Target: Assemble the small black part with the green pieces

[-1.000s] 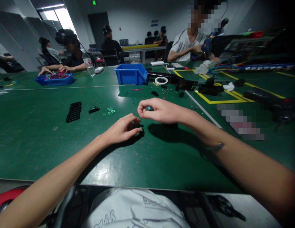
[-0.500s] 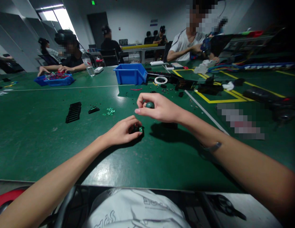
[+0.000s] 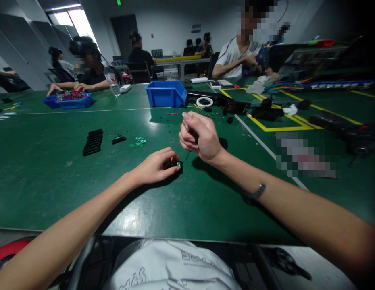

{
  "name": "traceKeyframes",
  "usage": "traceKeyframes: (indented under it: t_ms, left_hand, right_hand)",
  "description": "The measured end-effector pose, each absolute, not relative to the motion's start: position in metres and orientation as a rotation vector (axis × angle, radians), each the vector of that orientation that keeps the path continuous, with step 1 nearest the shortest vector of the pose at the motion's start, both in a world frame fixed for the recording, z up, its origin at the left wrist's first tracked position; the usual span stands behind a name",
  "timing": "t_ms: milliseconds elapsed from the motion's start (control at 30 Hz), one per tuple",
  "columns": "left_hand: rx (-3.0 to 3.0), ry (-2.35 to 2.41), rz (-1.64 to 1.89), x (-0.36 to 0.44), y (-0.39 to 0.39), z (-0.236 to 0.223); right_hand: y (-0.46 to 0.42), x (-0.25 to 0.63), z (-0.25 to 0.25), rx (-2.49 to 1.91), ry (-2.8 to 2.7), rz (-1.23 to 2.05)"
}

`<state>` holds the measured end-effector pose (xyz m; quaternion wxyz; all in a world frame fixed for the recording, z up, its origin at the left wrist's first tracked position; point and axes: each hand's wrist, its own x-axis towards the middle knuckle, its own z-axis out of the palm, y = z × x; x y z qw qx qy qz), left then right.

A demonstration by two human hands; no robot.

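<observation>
My left hand [image 3: 157,166] rests on the green table with thumb and fingers closed on a small black part with a green circuit board [image 3: 178,164] at its end. Most of that part is hidden by the fingers. To the right and slightly above, my right hand [image 3: 201,137] is raised in a fist, thumb on top. It grips what looks like a screwdriver [image 3: 188,154]; a thin dark shaft shows below the fist, apart from the left hand's part, and the handle is mostly covered. A black object [image 3: 223,143] shows partly behind my right wrist.
To the left lie a row of black strips [image 3: 93,142], a black piece [image 3: 118,139] and a pile of small green boards [image 3: 140,141]. A blue bin [image 3: 165,93], white tape roll [image 3: 205,102] and dark parts stand farther back. Co-workers sit across the table.
My right hand has turned from a loose, sideways curl to an upright fist with the thumb up, and a thin shaft now shows below it. My left hand has stayed in place.
</observation>
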<state>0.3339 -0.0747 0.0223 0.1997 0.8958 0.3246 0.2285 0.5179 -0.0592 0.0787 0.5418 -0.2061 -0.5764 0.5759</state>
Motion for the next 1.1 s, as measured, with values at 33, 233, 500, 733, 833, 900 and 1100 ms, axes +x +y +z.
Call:
traceKeyframes:
  t_ms: [33, 233, 500, 733, 833, 900, 1100]
  left_hand:
    - [2.505, 0.902, 0.64, 0.334, -0.075, 0.022]
    - [2.494, 0.891, 0.644, 0.334, -0.074, 0.021]
    - [2.477, 0.86, 0.676, 0.334, -0.073, 0.019]
    - [2.397, 0.879, 0.633, 0.334, -0.074, 0.019]
    - [2.368, 0.879, 0.617, 0.334, -0.074, 0.018]
    - [2.362, 0.876, 0.617, 0.334, -0.074, 0.019]
    - [2.345, 0.877, 0.613, 0.334, -0.074, 0.019]
  right_hand:
    - [-0.059, 0.516, 0.077, -0.494, -1.349, 1.366]
    - [-0.056, 0.507, 0.068, -0.49, -1.281, 1.368]
    - [-0.06, 0.503, 0.063, -0.498, -1.306, 1.423]
    - [-0.06, 0.503, 0.06, -0.523, -1.32, 1.42]
    - [-0.059, 0.503, 0.059, -0.475, -1.312, 1.444]
    - [-0.058, 0.503, 0.058, -0.457, -1.308, 1.453]
    - [-0.059, 0.503, 0.059, -0.474, -1.324, 1.431]
